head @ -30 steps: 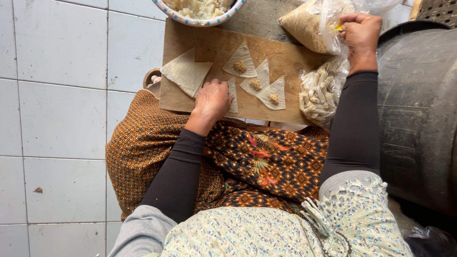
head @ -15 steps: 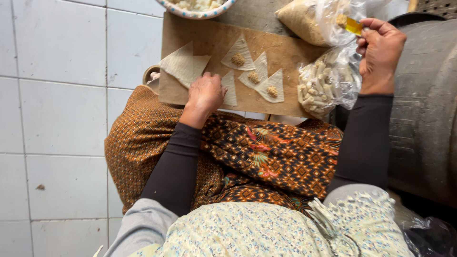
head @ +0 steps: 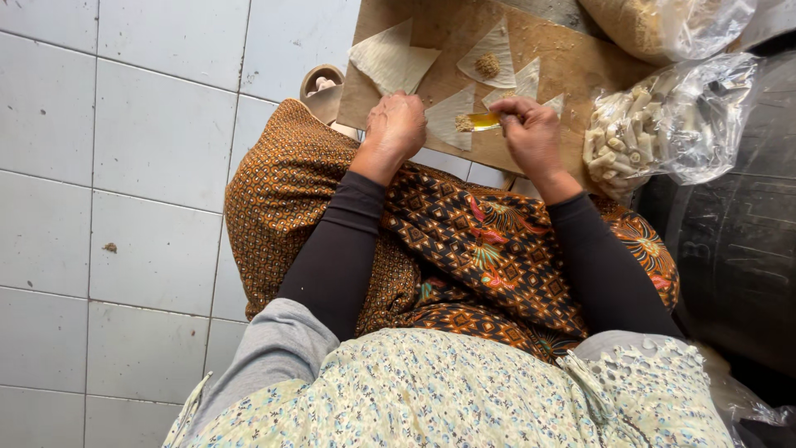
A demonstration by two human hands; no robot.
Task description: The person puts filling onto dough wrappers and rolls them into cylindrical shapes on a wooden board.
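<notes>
Near the left edge of the wooden surface [head: 572,62] a stack of plain triangular wrappers [head: 390,60] is lying unfilled, so plenty is left to do. The left hand [head: 395,126] is resting at the near edge, fingers curled down onto the board just beside the near wrapper [head: 452,116]; cannot tell if they are pinching anything. That wrapper is getting a dab of filling from the small yellow spoon [head: 483,121], pinched in the fingers of the right hand [head: 531,133]. A far wrapper [head: 489,58] is already carrying its filling; another wrapper [head: 524,81] beside it is showing none. Off the right edge a clear bag of finished rolls [head: 655,124] is sitting well filled, judged done. The filling bag [head: 663,25] at the far right corner is being cut off by the frame, and the right hand is hiding part of a wrapper.
</notes>
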